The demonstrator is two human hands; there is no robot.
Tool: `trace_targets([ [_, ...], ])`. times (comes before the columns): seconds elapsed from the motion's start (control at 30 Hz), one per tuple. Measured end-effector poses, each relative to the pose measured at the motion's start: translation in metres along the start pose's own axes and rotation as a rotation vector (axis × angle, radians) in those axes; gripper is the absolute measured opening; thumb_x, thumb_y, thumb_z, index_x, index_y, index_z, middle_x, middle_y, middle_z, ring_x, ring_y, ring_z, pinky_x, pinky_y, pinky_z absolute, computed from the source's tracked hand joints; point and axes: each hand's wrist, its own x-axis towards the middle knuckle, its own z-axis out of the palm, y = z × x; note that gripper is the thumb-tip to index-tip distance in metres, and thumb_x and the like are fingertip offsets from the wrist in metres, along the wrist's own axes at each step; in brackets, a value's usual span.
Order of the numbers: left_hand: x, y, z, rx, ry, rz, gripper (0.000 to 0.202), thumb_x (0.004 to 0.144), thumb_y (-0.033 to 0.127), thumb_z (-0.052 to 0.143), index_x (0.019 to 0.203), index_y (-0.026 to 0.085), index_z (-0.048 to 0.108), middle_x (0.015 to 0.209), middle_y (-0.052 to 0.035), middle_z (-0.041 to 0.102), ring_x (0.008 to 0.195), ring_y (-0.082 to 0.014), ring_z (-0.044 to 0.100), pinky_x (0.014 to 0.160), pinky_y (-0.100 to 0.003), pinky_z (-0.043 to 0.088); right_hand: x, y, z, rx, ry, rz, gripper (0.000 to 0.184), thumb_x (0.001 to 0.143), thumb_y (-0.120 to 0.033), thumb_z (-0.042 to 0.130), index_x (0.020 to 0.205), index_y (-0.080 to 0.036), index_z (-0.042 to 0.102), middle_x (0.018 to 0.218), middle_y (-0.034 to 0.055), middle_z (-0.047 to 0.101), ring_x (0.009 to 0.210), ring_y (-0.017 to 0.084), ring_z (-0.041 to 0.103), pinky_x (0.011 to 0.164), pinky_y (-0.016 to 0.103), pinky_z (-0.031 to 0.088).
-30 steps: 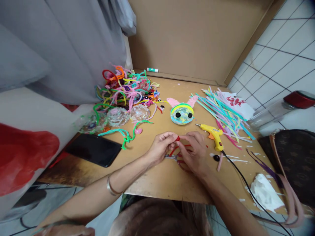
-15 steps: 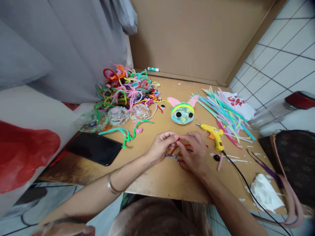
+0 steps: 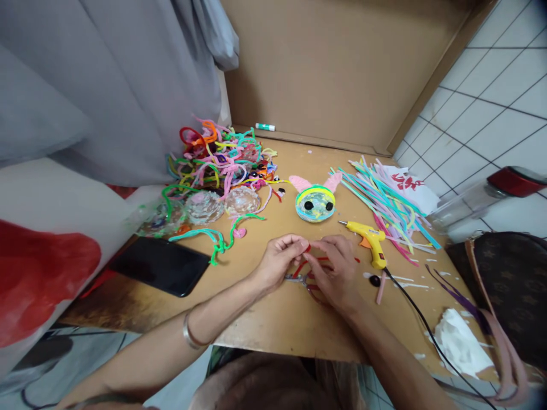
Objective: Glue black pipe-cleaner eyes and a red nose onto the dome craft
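Note:
Fingertip to fingertip over the table, my left hand point(image 3: 277, 261) and my right hand point(image 3: 338, 270) both pinch a small red piece of pipe cleaner point(image 3: 308, 247). Most of it is hidden by the fingers. Below them lies a metal tool with red handles point(image 3: 296, 278), perhaps scissors, partly covered by my right hand. A red pipe cleaner point(image 3: 357, 260) pokes out behind that hand. Beyond my hands sits a round animal head point(image 3: 315, 213) with pink ears, black eyes and a green and yellow band.
A yellow glue gun point(image 3: 371, 238) lies right, its black cord trailing forward. Loose pipe cleaners point(image 3: 391, 202) lie behind it. At left are a tangled craft pile point(image 3: 226, 156) and a dark phone point(image 3: 160, 266). Crumpled tissue point(image 3: 459, 344) and a brown bag point(image 3: 513, 290) are at right.
The whole view has tilted slightly, so the table things sit a little lower. Both hands keep their pinch on the red piece, with hardly any movement.

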Motion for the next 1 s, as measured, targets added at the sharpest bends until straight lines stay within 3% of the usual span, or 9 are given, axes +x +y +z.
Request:
trace_targets([
  [0.3, -0.0001, -0.0005, -0.0004, -0.055, -0.040, -0.034, 0.034, 0.068, 0.045, 0.073, 0.069, 0.012, 0.065, 0.055, 0.0011, 0.055, 0.050, -0.0062, 0.046, 0.051, -0.019, 0.035, 0.0021, -0.0003, -0.0007, 0.052, 0.013, 0.063, 0.007, 0.084, -0.023, 0.060, 0.090, -0.020, 0.064, 0.084, 0.0045, 0.059, 0.080, 0.018, 0.056, 0.072, 0.035, 0.044],
  [0.73, -0.0012, -0.0019, -0.0004, 0.034, -0.032, 0.012, 0.030, 0.066, 0.042, 0.075, 0.067, 0.014, 0.064, 0.052, 0.0032, 0.051, 0.048, -0.0056, 0.040, 0.050, -0.020, 0.029, 0.0023, -0.0011, 0.0001, 0.011, 0.060, 0.026, 0.004, 0.083, -0.021, 0.062, 0.087, -0.020, 0.063, 0.081, 0.0036, 0.060, 0.078, 0.017, 0.057, 0.069, 0.034, 0.045],
  [1.0, -0.0030, 0.0015, 0.0023, -0.030, -0.041, -0.020, 0.032, 0.064, 0.043, 0.076, 0.066, 0.013, 0.063, 0.053, 0.0020, 0.054, 0.048, -0.0057, 0.043, 0.049, -0.019, 0.032, 0.0031, -0.0016, 0.0000, 0.018, 0.052, 0.019, 0.004, 0.084, -0.021, 0.061, 0.087, -0.019, 0.063, 0.082, 0.0038, 0.060, 0.078, 0.017, 0.057, 0.070, 0.034, 0.044],
])
